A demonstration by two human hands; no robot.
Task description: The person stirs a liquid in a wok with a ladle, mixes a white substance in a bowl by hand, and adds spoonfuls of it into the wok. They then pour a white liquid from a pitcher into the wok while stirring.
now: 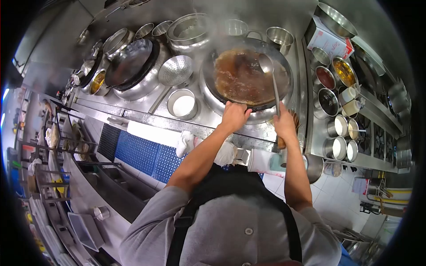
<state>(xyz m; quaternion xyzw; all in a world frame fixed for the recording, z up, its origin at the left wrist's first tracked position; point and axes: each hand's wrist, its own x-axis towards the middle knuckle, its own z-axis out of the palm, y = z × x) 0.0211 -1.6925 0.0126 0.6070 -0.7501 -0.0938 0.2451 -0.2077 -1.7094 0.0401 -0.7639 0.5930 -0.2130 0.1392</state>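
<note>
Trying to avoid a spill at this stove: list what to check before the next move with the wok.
1. Left hand grip on the near rim of the wok: ok, closed on it.
2. Right hand grip on the ladle: ok, closed round the handle.
3. Ladle bowl inside the wok: ok, over the sauce.
4. Sauce below the rim: ok.
5. Clear view of the far rim: not ok, steam veils it.
6. Burner flame: cannot tell, hidden under the wok.
</note>
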